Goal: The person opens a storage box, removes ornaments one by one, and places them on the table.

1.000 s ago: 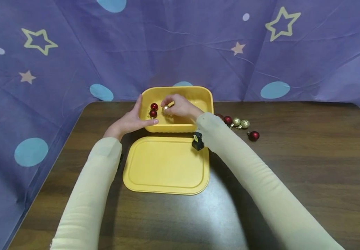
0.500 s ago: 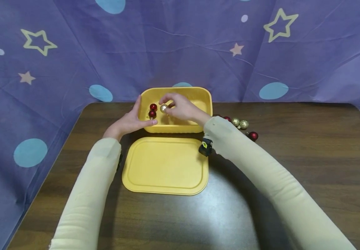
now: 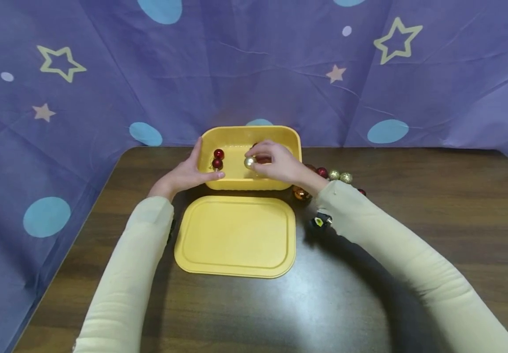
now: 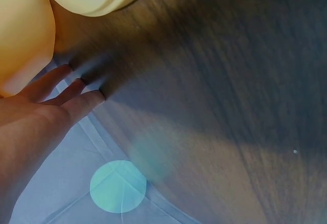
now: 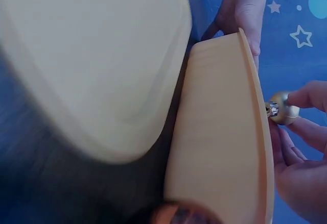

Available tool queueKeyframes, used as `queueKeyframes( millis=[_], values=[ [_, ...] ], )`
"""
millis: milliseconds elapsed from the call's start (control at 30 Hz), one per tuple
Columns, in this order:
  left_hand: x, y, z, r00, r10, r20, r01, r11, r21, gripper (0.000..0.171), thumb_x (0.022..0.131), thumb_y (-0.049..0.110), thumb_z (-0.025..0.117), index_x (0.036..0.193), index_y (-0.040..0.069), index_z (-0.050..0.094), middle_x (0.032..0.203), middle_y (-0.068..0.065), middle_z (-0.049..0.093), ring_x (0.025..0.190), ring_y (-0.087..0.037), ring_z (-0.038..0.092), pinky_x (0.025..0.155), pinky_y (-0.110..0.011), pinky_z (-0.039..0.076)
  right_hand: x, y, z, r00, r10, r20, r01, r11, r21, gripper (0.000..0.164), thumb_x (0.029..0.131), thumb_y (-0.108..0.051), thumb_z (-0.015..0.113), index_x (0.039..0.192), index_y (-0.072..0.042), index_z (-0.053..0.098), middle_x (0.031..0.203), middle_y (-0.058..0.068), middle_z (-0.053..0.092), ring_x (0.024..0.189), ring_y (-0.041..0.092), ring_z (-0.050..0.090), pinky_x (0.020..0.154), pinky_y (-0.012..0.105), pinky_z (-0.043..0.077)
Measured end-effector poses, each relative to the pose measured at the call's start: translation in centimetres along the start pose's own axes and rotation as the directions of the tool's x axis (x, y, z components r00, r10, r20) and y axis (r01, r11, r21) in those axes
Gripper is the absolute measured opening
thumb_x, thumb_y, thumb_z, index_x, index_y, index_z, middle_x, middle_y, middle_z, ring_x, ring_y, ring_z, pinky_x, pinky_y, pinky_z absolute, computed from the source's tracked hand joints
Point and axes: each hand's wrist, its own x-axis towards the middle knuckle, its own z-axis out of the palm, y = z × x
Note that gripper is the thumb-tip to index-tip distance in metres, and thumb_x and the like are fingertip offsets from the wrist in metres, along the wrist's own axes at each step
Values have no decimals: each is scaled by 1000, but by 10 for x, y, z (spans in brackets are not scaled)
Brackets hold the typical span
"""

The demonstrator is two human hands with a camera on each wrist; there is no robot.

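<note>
My right hand (image 3: 278, 162) is over the yellow plastic box (image 3: 254, 184), pinching a small gold ball ornament (image 3: 249, 162) between thumb and fingers. In the right wrist view the ornament's silver cap shows right at the box rim. A bit of dark red shows behind my right fingers, partly hidden. My left hand (image 3: 183, 174) holds the box's left front corner, thumb over the front rim and the other fingers down the outside. Two red ball ornaments (image 3: 217, 159) lie together inside the box near that hand.
A yellow lid (image 3: 236, 236) lies flat on the wooden table (image 3: 236, 314) in front of the box. To the box's right sit gold glitter balls (image 3: 340, 176), a red ball (image 3: 321, 172) and a shiny orange ball (image 3: 301, 193). A purple curtain (image 3: 254, 63) hangs behind.
My right hand has moved to the right inside the box's outline with the gold ornament, away from the two red balls. The orange ball has come into sight. My left hand stays at the corner.
</note>
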Motion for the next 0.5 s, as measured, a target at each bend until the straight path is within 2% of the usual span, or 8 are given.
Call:
queueKeyframes(
  millis=[267,500],
  values=[
    [-4,1,1,1000,-9,19,9,1000,-4,117,85,50,69,148,30,-26,160,-8,-11,143,-37,9,113,-53,11,-26,3,-17,999,-30,-42,33,997,71,29,89,-1,65,117,5,64,119,14,58,111,27,59,97,30,44],
    [-3,1,0,1000,1,17,-1,1000,1,116,85,51,69,148,31,-27,160,-8,-11,143,-39,9,113,-54,12,-47,1,-40,999,-33,-44,37,993,109,29,89,4,64,117,8,61,115,17,62,109,28,60,89,32,49]
  ],
)
